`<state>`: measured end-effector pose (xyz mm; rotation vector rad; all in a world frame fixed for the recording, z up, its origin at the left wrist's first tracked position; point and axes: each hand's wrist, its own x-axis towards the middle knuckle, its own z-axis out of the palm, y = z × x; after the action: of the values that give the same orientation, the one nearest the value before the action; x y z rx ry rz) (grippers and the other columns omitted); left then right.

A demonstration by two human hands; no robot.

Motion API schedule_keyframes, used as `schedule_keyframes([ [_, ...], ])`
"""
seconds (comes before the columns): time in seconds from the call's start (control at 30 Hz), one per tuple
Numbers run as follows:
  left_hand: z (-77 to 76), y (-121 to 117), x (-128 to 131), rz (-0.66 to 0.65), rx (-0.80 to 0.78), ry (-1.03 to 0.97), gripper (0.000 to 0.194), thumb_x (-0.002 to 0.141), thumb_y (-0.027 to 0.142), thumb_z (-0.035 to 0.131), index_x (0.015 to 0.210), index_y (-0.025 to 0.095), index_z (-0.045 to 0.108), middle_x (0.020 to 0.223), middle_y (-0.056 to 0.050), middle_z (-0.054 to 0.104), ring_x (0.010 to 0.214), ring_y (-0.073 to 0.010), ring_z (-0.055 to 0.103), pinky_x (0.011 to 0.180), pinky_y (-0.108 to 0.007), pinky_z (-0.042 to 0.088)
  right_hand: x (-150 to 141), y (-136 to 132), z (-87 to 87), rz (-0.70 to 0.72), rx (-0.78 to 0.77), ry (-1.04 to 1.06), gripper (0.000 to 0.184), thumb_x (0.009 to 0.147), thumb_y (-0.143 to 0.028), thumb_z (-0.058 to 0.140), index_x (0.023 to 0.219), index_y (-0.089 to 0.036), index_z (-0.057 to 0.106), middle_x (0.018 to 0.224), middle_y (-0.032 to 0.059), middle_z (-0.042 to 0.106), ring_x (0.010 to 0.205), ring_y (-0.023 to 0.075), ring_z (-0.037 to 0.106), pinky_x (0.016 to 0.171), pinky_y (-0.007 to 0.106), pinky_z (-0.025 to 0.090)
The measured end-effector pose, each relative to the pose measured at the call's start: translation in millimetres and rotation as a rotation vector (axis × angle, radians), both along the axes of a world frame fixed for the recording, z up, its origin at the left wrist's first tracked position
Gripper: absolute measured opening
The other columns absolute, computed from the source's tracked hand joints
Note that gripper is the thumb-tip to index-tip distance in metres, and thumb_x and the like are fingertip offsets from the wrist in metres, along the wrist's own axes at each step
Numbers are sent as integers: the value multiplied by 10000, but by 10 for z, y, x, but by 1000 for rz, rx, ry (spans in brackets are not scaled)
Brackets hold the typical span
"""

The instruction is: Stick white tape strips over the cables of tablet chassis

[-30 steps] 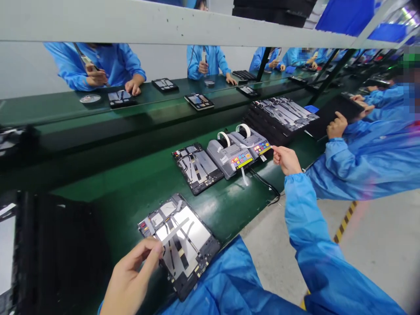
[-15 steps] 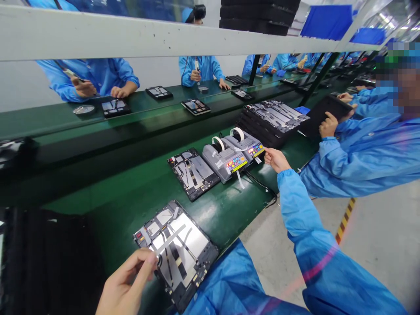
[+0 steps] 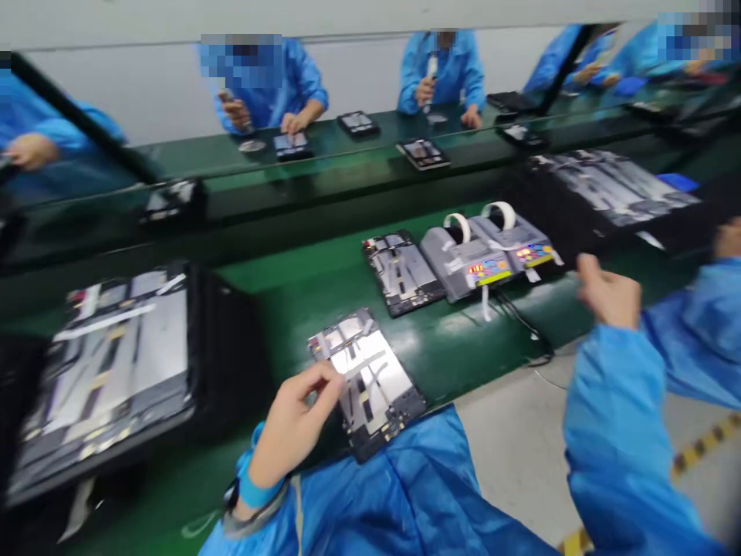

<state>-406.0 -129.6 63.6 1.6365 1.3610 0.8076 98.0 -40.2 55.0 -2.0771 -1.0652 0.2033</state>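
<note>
My left hand (image 3: 298, 413) pinches the end of a thin grey strip of tape (image 3: 366, 363), which reaches over an opened tablet (image 3: 399, 382) with its inner parts showing. The tablet lies by the bench's near edge. My right hand (image 3: 610, 293) is slightly blurred, its fingers drawn together, to the right of two grey tape dispensers (image 3: 463, 266) with white rolls and lit displays. It is apart from them; anything between its fingertips cannot be made out. A short tape end (image 3: 556, 257) sticks out of the right dispenser. Beside the left dispenser lies another opened tablet (image 3: 402, 270).
A stack of opened tablets in black trays (image 3: 231, 347) stands at the left, another stack (image 3: 619, 185) at the right behind the dispensers. Black cables (image 3: 521, 313) hang over the bench edge. Co-workers in blue sit across the bench; a blue sleeve (image 3: 695, 332) is close on my right.
My view has swung left, bringing the left stack into sight. My right hand has moved away from the right dispenser's front. My left hand still holds the strip over the tablet.
</note>
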Motion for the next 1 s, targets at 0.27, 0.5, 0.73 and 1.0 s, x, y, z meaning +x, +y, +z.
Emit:
schedule_keyframes([
  [0.27,40,0,35,-20,-38,-33,393,1017,438,577,724,176,592,692,2,564,680,-130,474,659,-251,387,-2166,-610,-227,926,-275,805,508,830,-642,783,1040,-183,722,681,17,657,562,137,551,532,269,449],
  [0.5,1,-142,-107,44,-62,-33,399,1010,471,582,742,176,608,689,0,555,677,-133,464,655,-259,371,-2795,-342,-462,1121,-424,957,535,815,-658,816,1024,-188,669,658,-18,644,531,100,509,486,225,365],
  [0.73,5,-227,-239,89,-56,-41,409,1008,476,582,729,177,602,682,-3,554,660,-132,466,630,-260,367,-2897,-342,-557,1235,-518,1013,506,860,-655,784,1024,-188,675,655,-18,655,493,84,458,476,223,325],
  [1.0,-215,-203,-321,227,-120,12,454,1011,530,568,724,180,608,629,10,550,612,-126,475,596,-255,362,-2841,-364,-346,1243,-380,720,470,937,-650,688,829,-196,632,646,-16,566,598,121,500,559,253,379],
])
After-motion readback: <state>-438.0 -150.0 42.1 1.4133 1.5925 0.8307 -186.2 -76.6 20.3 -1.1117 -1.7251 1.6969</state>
